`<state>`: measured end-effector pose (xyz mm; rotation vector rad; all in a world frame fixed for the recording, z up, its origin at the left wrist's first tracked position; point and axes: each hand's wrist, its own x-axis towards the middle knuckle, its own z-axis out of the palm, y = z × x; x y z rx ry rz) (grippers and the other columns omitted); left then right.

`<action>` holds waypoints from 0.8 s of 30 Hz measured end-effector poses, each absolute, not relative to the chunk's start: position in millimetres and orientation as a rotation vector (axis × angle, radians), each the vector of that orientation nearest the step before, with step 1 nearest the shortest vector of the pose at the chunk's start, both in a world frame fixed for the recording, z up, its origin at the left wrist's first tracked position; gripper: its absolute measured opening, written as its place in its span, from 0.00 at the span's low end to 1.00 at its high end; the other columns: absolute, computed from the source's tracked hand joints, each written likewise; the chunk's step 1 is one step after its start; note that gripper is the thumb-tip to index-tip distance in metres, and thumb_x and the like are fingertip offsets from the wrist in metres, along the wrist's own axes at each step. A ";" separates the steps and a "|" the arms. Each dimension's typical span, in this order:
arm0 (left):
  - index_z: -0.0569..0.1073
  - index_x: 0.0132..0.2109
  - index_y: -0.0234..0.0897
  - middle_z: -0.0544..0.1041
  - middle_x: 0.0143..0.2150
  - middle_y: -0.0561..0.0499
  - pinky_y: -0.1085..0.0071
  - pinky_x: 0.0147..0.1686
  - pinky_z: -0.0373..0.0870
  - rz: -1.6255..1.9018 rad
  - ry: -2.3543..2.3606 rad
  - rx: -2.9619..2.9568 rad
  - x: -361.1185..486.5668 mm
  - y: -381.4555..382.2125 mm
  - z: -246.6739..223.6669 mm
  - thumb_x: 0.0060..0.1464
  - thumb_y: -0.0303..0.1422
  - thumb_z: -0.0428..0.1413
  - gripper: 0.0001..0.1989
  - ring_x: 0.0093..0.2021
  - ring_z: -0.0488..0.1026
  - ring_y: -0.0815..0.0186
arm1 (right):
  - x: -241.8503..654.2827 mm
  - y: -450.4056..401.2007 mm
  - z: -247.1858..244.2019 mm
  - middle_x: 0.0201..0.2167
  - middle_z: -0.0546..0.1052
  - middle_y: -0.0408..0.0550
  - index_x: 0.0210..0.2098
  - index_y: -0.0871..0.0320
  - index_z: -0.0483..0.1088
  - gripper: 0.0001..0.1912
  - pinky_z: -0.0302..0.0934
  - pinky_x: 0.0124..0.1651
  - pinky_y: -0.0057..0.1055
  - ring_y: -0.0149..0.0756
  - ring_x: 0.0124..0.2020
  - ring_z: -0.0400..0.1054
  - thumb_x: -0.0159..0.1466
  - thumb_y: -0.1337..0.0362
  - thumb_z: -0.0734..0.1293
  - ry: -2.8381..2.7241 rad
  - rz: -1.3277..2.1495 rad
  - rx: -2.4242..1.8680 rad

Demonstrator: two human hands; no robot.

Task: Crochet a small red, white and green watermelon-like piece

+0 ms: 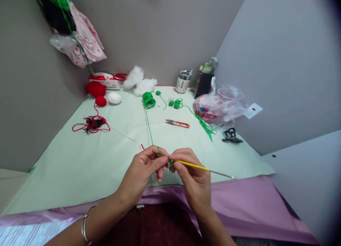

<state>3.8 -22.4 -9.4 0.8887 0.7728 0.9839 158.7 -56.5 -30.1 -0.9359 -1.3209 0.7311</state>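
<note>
One small piece of green and red yarn (170,164) sits between the left hand (144,169) and the right hand (196,185), close to both, above the near edge of the pale-green worktop (80,167). The left grip is pinched together on it; the right grip is clamped on a slim yellow-handled metal hook (195,166), which runs rightward from the piece.

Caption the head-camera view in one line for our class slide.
Left hand holds a small green and red piece; right hand holds a yellow hook; beyond them lie orange snips.
</note>
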 end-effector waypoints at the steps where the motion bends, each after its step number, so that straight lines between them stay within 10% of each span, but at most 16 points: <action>1: 0.81 0.36 0.36 0.71 0.23 0.58 0.77 0.24 0.61 0.981 0.771 0.854 2.5 -20.8 -9.2 0.53 0.40 0.72 0.13 0.21 0.61 0.74 | 159.9 -57.2 -27.3 0.42 0.77 0.45 0.49 0.48 0.81 0.11 0.70 0.36 0.29 0.30 0.33 0.73 0.72 0.67 0.69 -1.343 0.777 -0.928; 8: 0.82 0.29 0.36 0.70 0.26 0.56 0.78 0.23 0.57 1.100 0.839 0.805 0.7 -14.8 -16.5 0.43 0.43 0.77 0.17 0.24 0.58 0.73 | 148.3 -57.0 -24.9 0.48 0.77 0.44 0.55 0.42 0.76 0.18 0.70 0.46 0.28 0.32 0.43 0.75 0.70 0.69 0.70 -1.459 0.770 -1.017; 14: 0.82 0.26 0.37 0.74 0.44 0.50 0.72 0.44 0.69 1.086 0.826 0.834 1.5 -7.6 -18.3 0.42 0.42 0.77 0.16 0.43 0.71 0.63 | 140.0 -42.2 -26.7 0.40 0.82 0.44 0.53 0.48 0.79 0.16 0.69 0.45 0.31 0.35 0.41 0.75 0.66 0.64 0.75 -1.343 0.933 -1.013; 24: 0.83 0.25 0.39 0.81 0.44 0.48 0.69 0.54 0.59 1.017 0.846 0.941 -13.9 38.3 2.3 0.36 0.48 0.78 0.20 0.60 0.67 0.52 | 166.6 -4.1 5.6 0.31 0.75 0.45 0.32 0.56 0.81 0.15 0.58 0.37 0.31 0.33 0.34 0.68 0.68 0.51 0.73 -1.508 0.883 -0.997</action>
